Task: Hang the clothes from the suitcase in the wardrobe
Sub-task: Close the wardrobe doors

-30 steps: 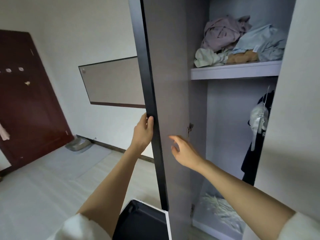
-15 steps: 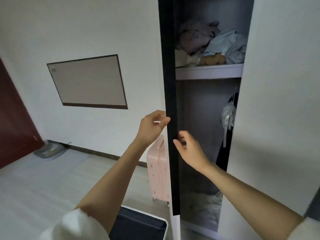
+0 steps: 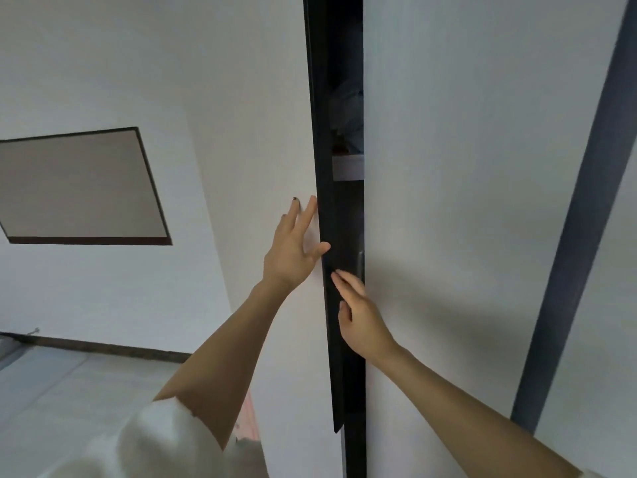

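Neither hand grips anything: seen from the head camera, the left hand [image 3: 294, 248] lies flat with straight, spread fingers on the white face of the wardrobe door [image 3: 269, 139], its thumb reaching to the door's dark edge [image 3: 327, 236], while the right hand [image 3: 362, 315], fingers extended and relaxed, touches that same edge just below the left thumb. Right of the door's edge a narrow dark gap [image 3: 346, 98] opens into the wardrobe; through it a strip of shelf [image 3: 347, 167] shows, with a dim heap of folded clothes [image 3: 348, 108] on top of it, too shadowed to tell apart. Right of the gap stands the neighbouring white door panel [image 3: 482, 167]. Low and left of the door, a sliver of pink [image 3: 250, 419] shows, likely a suitcase, though too little is visible to be sure; no garment from it is in view. The door looks a stiff, flat, fairly light board that swings on hinges, smooth-faced and offering no purchase to a flat palm, so pushing suits its face and pulling calls for fingers hooked round the dark edge. Clothes, by contrast, would be soft and limp, best taken at the shoulders or collar.
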